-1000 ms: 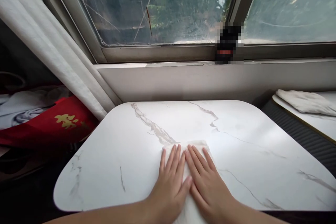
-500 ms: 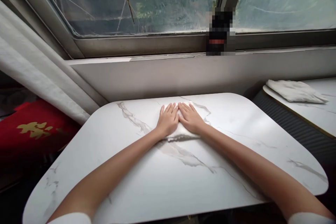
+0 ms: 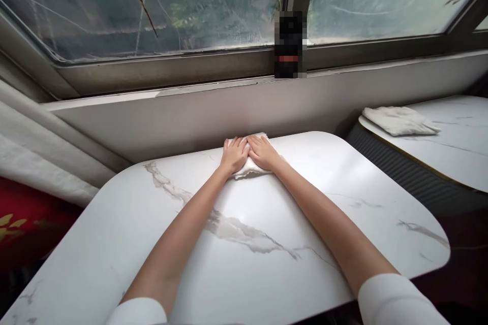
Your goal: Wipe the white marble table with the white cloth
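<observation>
We press our left hand [image 3: 234, 155] and right hand [image 3: 263, 152] flat on a white cloth [image 3: 250, 167], side by side with the thumbs toward each other. Our fingers lie straight, slightly apart at the tips, resting on the cloth rather than clamped on it. The cloth sits at the far edge of the marbled table [image 3: 247, 284], by the wall [image 3: 183, 127]; whether it overhangs we cannot quite tell. To our right, another cloth [image 3: 400, 121] lies on a second table [image 3: 461, 147].

Daylight from window [image 3: 217, 15], soft tabletop [image 3: 259, 213] glare, dark lower right
</observation>
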`<state>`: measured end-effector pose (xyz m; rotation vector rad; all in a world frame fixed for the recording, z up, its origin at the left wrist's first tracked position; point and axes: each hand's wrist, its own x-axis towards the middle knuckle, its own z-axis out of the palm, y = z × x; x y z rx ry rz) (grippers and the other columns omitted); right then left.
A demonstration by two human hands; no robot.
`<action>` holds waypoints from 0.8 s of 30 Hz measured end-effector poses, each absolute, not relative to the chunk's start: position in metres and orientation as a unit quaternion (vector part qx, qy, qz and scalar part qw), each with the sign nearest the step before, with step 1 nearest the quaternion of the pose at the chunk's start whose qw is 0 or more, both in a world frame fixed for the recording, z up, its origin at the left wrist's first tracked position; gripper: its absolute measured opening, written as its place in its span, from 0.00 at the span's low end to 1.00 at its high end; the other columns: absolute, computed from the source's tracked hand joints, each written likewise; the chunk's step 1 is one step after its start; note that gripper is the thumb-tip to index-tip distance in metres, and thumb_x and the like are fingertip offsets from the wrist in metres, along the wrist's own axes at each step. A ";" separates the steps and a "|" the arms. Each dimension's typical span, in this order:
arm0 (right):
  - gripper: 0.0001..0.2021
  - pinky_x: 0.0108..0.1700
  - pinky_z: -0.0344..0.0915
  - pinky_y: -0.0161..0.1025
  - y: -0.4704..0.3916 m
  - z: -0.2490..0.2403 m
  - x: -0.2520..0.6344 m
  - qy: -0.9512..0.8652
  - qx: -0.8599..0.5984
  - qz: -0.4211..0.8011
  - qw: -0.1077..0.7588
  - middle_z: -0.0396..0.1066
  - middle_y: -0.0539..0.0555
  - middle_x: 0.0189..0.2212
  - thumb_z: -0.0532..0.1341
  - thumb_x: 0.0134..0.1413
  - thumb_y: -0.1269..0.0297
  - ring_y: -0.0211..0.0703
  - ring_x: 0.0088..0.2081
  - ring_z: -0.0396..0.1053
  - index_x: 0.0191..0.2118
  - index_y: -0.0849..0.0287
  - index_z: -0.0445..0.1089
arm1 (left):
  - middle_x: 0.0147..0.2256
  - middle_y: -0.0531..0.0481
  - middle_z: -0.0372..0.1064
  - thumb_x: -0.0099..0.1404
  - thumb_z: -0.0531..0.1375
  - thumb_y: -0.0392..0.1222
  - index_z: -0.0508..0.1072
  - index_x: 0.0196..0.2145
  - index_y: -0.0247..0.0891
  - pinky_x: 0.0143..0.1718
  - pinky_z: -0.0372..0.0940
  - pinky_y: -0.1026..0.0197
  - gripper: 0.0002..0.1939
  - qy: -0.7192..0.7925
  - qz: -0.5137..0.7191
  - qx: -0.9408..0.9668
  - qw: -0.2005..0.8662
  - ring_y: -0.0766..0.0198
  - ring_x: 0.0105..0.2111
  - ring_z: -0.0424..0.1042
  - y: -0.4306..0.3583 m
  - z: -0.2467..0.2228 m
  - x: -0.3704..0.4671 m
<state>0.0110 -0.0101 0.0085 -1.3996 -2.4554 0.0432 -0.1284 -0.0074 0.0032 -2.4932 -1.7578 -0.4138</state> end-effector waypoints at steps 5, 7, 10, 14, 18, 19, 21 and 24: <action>0.27 0.64 0.38 0.49 -0.049 0.008 0.028 -0.865 -0.481 0.010 0.140 0.49 0.62 0.63 0.40 0.61 0.64 0.47 0.64 0.44 0.63 0.73 0.49 | 0.61 0.42 0.51 0.71 0.39 0.43 0.56 0.60 0.33 0.61 0.36 0.45 0.24 -0.569 -0.124 -0.813 0.018 0.55 0.62 0.46 -0.047 0.004 -0.113; 0.28 0.64 0.38 0.50 -0.074 0.008 0.040 -0.875 -0.466 0.005 0.134 0.48 0.63 0.63 0.40 0.62 0.63 0.48 0.64 0.43 0.63 0.73 0.49 | 0.62 0.41 0.51 0.71 0.38 0.43 0.55 0.61 0.32 0.62 0.36 0.45 0.25 -0.567 -0.130 -0.813 0.016 0.54 0.63 0.45 -0.075 0.004 -0.103; 0.27 0.64 0.38 0.52 -0.123 0.009 0.060 -0.889 -0.440 -0.007 0.125 0.46 0.63 0.64 0.40 0.63 0.63 0.48 0.65 0.39 0.64 0.73 0.47 | 0.62 0.41 0.49 0.71 0.38 0.43 0.54 0.61 0.30 0.62 0.35 0.43 0.25 -0.558 -0.136 -0.818 0.009 0.53 0.63 0.42 -0.127 0.003 -0.087; 0.27 0.64 0.39 0.54 -0.199 0.012 0.087 -0.892 -0.434 -0.021 0.122 0.43 0.62 0.65 0.42 0.63 0.65 0.48 0.65 0.36 0.65 0.70 0.40 | 0.64 0.41 0.42 0.71 0.40 0.44 0.50 0.63 0.29 0.63 0.34 0.42 0.26 -0.506 -0.145 -0.850 -0.029 0.52 0.64 0.35 -0.195 0.004 -0.071; 0.31 0.64 0.42 0.54 -0.261 0.013 0.108 -0.884 -0.445 -0.027 0.142 0.38 0.57 0.66 0.44 0.63 0.66 0.48 0.65 0.36 0.67 0.61 0.28 | 0.65 0.42 0.34 0.71 0.42 0.46 0.46 0.64 0.31 0.63 0.36 0.44 0.28 -0.441 -0.146 -0.881 -0.085 0.52 0.64 0.30 -0.246 0.007 -0.062; 0.32 0.64 0.42 0.54 -0.271 0.013 0.111 -0.881 -0.450 -0.023 0.145 0.37 0.56 0.66 0.45 0.62 0.66 0.48 0.65 0.37 0.66 0.60 0.26 | 0.65 0.42 0.32 0.70 0.43 0.46 0.45 0.64 0.32 0.63 0.36 0.43 0.29 -0.427 -0.146 -0.888 -0.095 0.51 0.64 0.29 -0.254 0.008 -0.060; 0.33 0.64 0.44 0.53 -0.281 0.013 0.117 -0.872 -0.468 -0.015 0.139 0.36 0.56 0.66 0.45 0.62 0.65 0.47 0.65 0.38 0.66 0.59 0.23 | 0.65 0.41 0.30 0.70 0.43 0.46 0.44 0.65 0.32 0.63 0.35 0.43 0.29 -0.406 -0.143 -0.896 -0.109 0.51 0.64 0.28 -0.261 0.010 -0.057; 0.32 0.63 0.45 0.53 -0.269 0.010 0.119 -0.855 -0.506 -0.004 0.116 0.39 0.54 0.66 0.43 0.63 0.66 0.45 0.65 0.38 0.66 0.57 0.23 | 0.65 0.40 0.33 0.70 0.43 0.46 0.45 0.64 0.29 0.63 0.34 0.45 0.29 -0.402 -0.136 -0.898 -0.112 0.52 0.64 0.29 -0.247 0.010 -0.050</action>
